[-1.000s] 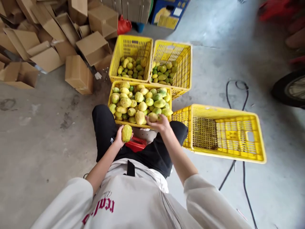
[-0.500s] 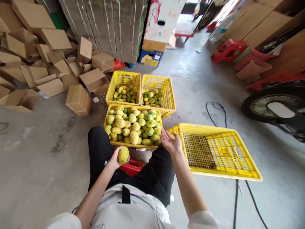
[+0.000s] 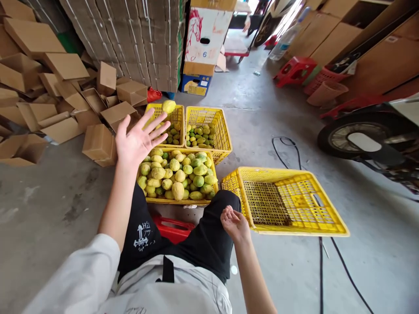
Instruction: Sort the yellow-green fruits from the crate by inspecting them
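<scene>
My left hand [image 3: 137, 139] is open with fingers spread, raised over the left side of the near crate. Just beyond its fingertips a yellow lemon [image 3: 169, 106] is in the air, apart from the hand, above the far left yellow crate [image 3: 151, 114]. My right hand [image 3: 235, 222] rests palm up by my right knee, its fingers loosely curled and nothing seen in them. In front of my knees, the near yellow crate [image 3: 214, 169] is full of yellow and green lemons [image 3: 180, 175]. The far right yellow crate [image 3: 222, 126] holds smaller greenish lemons [image 3: 200, 136].
A tilted yellow crate [image 3: 299, 194] with no fruit in it stands to my right. Cardboard boxes [image 3: 100, 141] are piled at left. A motorbike wheel [image 3: 353, 135] and black cable [image 3: 297, 152] lie at right. Something red [image 3: 173, 229] is between my legs.
My left hand has let go of the lemon and swung up and forward; the lemon has flown toward the far left crate. My right hand has drawn back toward me, fingers more curled.
</scene>
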The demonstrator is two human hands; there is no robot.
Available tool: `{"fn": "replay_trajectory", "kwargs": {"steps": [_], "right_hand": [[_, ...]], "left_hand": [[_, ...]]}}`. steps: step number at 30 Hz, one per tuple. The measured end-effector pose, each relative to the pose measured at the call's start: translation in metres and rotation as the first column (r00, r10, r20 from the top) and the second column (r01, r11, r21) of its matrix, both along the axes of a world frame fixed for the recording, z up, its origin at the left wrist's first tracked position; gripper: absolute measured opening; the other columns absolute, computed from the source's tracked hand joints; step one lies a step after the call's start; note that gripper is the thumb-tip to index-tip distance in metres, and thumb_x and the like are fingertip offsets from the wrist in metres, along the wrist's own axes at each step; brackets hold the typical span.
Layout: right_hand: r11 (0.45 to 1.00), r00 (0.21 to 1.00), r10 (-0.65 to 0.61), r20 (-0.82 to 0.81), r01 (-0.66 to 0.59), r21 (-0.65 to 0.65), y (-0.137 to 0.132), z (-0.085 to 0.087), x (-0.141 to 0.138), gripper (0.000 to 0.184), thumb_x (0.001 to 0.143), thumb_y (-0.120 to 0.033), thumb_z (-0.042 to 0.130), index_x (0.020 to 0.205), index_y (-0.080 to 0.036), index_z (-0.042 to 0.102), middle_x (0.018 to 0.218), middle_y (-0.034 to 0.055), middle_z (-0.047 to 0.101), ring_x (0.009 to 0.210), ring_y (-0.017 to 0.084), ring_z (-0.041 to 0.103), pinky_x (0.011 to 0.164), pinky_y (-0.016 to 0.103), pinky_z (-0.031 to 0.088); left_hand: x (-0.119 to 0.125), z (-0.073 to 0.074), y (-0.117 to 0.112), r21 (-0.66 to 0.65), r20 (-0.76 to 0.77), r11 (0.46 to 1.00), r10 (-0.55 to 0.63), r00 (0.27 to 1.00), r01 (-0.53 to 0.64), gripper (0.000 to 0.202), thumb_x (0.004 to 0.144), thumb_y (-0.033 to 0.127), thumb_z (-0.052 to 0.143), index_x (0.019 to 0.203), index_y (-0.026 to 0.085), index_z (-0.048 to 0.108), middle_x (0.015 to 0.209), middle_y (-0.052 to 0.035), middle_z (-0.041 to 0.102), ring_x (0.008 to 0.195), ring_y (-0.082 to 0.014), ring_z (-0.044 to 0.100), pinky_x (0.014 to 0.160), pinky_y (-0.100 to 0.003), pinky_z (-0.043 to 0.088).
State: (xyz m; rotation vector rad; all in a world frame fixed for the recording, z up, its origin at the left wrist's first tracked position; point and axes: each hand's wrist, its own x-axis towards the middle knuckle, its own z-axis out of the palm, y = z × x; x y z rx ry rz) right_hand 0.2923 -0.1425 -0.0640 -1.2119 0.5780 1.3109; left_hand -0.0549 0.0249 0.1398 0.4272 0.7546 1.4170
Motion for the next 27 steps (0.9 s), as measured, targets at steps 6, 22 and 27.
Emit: {"fn": "replay_trajectory", "kwargs": {"steps": [6, 22, 27], "right_hand": [[1.0, 1.0, -0.012, 0.022, 0.012, 0.006, 0.0, -0.006, -0.007, 0.037, 0.091, 0.004, 0.05, 0.103, -0.028, 0.065, 0.077, -0.004, 0.071, 0.052, 0.011, 0.073, 0.05, 0.016, 0.067], [0.998, 0.996, -0.003, 0.084, -0.002, 0.065, -0.014, -0.047, 0.009, 0.029, 0.083, -0.002, 0.063, 0.104, -0.022, 0.064, 0.08, -0.0068, 0.069, 0.06, 0.01, 0.075, 0.059, 0.017, 0.064], [0.997, 0.991, -0.005, 0.137, -0.005, 0.071, -0.016, -0.058, 0.009, 0.027, 0.082, -0.003, 0.066, 0.102, -0.021, 0.067, 0.08, -0.0059, 0.071, 0.063, 0.01, 0.075, 0.062, 0.017, 0.066]], "left_hand": [[-0.03, -0.05, -0.022, -0.071, -0.095, 0.987, 0.134, 0.986, -0.141, 0.051, 0.121, 0.052, 0.052, 0.151, 0.026, 0.084, 0.146, -0.0156, 0.089, 0.156, -0.0356, 0.077, 0.122, -0.049, 0.068], [-0.071, -0.224, 0.005, -0.105, -0.989, 0.986, -0.089, -0.12, 0.132, 0.062, 0.105, 0.012, 0.059, 0.164, 0.015, 0.076, 0.183, -0.0257, 0.061, 0.18, -0.0422, 0.049, 0.151, -0.064, 0.035], [-0.073, -0.239, 0.017, -0.418, -0.861, 0.891, -0.324, -0.392, 0.18, 0.084, 0.111, 0.018, 0.061, 0.194, 0.019, 0.044, 0.204, -0.0279, 0.026, 0.189, -0.0536, 0.025, 0.147, -0.08, 0.032]]}}
